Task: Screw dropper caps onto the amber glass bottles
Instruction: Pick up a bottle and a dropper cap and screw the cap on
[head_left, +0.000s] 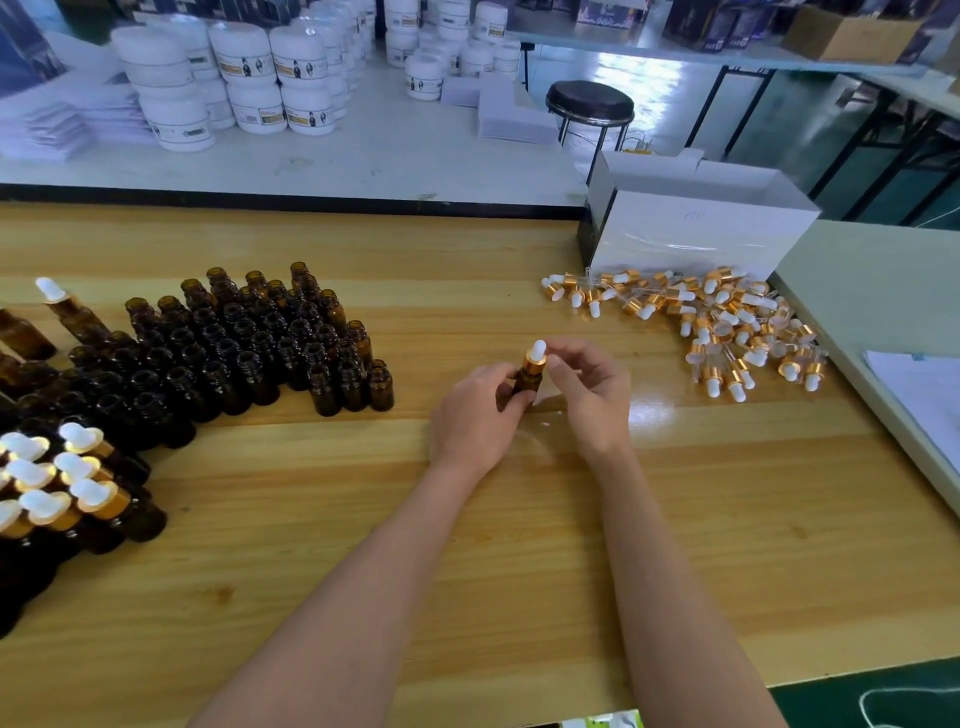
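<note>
Clasping bottle (525, 383) in left grip (480, 410), cap (535, 356) above

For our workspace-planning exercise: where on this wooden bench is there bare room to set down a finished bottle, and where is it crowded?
Bare wood: the near strip along the front edge, and the stretch between the uncapped bottles and the dropper cap pile. Crowded: the left edge with capped bottles, and the right around the white box.

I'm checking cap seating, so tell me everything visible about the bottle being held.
The held bottle is small, dark amber, glass-looking, upright over the wooden table. A dropper cap, gold collar and white bulb, sits on its neck. The left hand grips its body; the right hand pinches the cap.
</note>
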